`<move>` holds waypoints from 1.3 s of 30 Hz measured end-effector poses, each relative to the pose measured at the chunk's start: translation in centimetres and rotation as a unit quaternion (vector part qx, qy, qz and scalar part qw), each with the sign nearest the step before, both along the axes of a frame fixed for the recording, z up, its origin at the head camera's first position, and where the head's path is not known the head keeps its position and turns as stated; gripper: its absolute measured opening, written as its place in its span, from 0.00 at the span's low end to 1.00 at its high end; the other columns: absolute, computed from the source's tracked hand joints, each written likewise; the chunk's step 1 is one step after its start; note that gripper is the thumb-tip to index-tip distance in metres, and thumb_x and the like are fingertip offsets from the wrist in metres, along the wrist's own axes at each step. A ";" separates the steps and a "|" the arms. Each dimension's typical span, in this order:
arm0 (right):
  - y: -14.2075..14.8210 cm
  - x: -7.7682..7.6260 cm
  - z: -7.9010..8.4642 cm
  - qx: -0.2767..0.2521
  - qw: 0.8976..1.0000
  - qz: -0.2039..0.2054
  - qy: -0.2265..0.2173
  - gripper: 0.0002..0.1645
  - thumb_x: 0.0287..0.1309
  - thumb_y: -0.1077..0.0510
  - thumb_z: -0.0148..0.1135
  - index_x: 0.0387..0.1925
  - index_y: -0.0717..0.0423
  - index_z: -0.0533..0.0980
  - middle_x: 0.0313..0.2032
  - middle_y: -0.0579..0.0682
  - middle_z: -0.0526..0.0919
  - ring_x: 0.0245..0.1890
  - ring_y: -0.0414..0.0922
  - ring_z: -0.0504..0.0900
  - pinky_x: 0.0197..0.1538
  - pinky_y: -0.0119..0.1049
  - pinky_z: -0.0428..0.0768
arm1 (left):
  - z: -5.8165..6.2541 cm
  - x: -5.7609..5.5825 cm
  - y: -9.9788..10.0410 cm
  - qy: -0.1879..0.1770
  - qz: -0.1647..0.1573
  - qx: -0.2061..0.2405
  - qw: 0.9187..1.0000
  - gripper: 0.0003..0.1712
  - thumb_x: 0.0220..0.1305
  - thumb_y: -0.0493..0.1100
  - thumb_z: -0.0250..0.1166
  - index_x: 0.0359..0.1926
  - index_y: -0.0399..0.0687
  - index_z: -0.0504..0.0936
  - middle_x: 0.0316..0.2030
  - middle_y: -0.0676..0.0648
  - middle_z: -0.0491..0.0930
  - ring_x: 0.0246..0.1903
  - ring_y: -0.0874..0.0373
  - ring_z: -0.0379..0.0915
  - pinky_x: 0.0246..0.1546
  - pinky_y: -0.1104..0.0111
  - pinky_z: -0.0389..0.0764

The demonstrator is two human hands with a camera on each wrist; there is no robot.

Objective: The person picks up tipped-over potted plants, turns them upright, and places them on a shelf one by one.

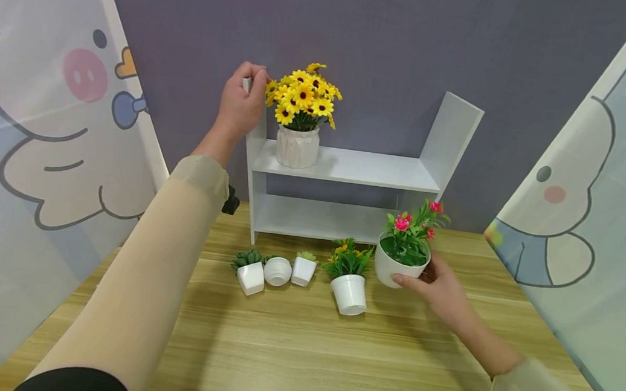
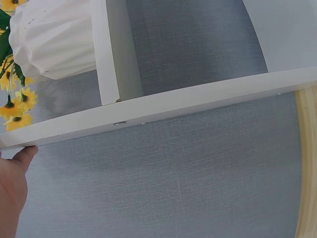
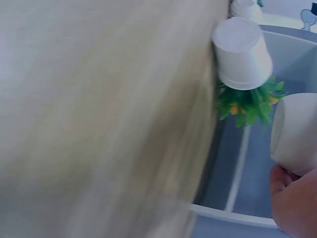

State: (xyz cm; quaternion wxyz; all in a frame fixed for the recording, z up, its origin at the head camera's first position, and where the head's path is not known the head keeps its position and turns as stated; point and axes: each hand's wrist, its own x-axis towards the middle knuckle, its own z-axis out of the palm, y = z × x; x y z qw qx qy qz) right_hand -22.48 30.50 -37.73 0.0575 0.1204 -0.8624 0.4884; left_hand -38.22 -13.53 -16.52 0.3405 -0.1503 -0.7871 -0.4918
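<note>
My left hand (image 1: 240, 102) grips the top of the left side panel of a white shelf (image 1: 348, 165), its fingers curled over the edge. Close to it, a ribbed white pot (image 1: 297, 149) of yellow daisy-like flowers (image 1: 302, 95) stands on the upper board. In the left wrist view the thumb lies against the panel (image 2: 163, 106). My right hand (image 1: 444, 295) holds a round white pot (image 1: 392, 267) with pink flowers and green leaves, thumb on its near side. The pot is tilted slightly, in front of the shelf's right end. Its plant is hidden in the right wrist view.
A white pot (image 1: 349, 295) with orange-yellow flowers and leaves is left of my right hand. Three small white succulent pots (image 1: 277, 272) are in a row on the wooden table (image 1: 291, 351). Cartoon-printed sheets flank both sides; a grey wall (image 1: 377, 54) rises behind the shelf.
</note>
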 end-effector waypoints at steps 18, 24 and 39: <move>-4.0 -2.1 7.5 -0.041 0.997 0.031 0.064 0.41 0.70 0.52 0.76 0.78 0.54 0.69 0.66 0.57 0.80 0.56 0.37 0.84 0.53 0.24 0.84 | -0.1 0.0 0.0 0.015 -0.005 0.000 1.000 0.15 0.87 0.56 0.51 0.49 0.52 0.76 0.53 0.53 0.76 0.33 0.60 0.66 0.35 0.67 0.71; -5.4 -3.1 9.6 -0.040 0.997 0.024 0.065 0.44 0.69 0.45 0.77 0.78 0.52 0.69 0.67 0.53 0.81 0.60 0.40 0.83 0.55 0.22 0.82 | -0.1 0.0 -0.1 0.019 -0.009 -0.001 1.000 0.21 0.87 0.55 0.51 0.55 0.41 0.76 0.44 0.59 0.72 0.31 0.61 0.64 0.35 0.67 0.71; -8.5 -7.2 13.2 -0.052 0.995 -0.019 0.083 0.47 0.64 0.32 0.76 0.75 0.46 0.71 0.63 0.50 0.83 0.58 0.45 0.82 0.57 0.38 0.81 | -0.1 -0.1 -0.3 0.018 -0.014 0.006 1.000 0.16 0.86 0.55 0.52 0.48 0.49 0.77 0.47 0.60 0.74 0.31 0.61 0.64 0.36 0.67 0.71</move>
